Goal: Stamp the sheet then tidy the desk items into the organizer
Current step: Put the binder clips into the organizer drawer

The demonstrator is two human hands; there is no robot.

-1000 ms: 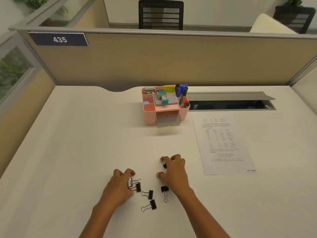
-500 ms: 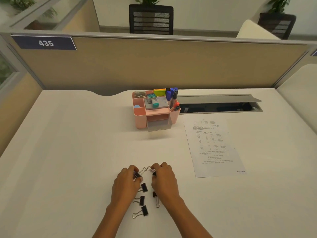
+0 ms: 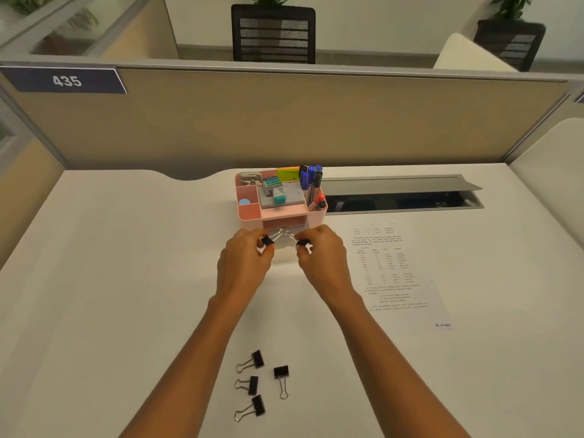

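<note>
Worktop (image 3: 126, 279): we've lifted two off the pile. Left hand (image 3: 245, 263) and right hand (image 3: 325, 260) fingers each pinch a binder clip (image 3: 267, 240); organizer (image 3: 313, 216) just beyond the fingertips, four clips (image 3: 257, 358) left well behind.

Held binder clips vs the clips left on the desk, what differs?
Count: two held clips, one pinched by the left hand, one by the right hand; four desk clips. Place: held clips are at the organizer's front; desk clips lie flat, well short of it. Both: black, wire handles.
</note>
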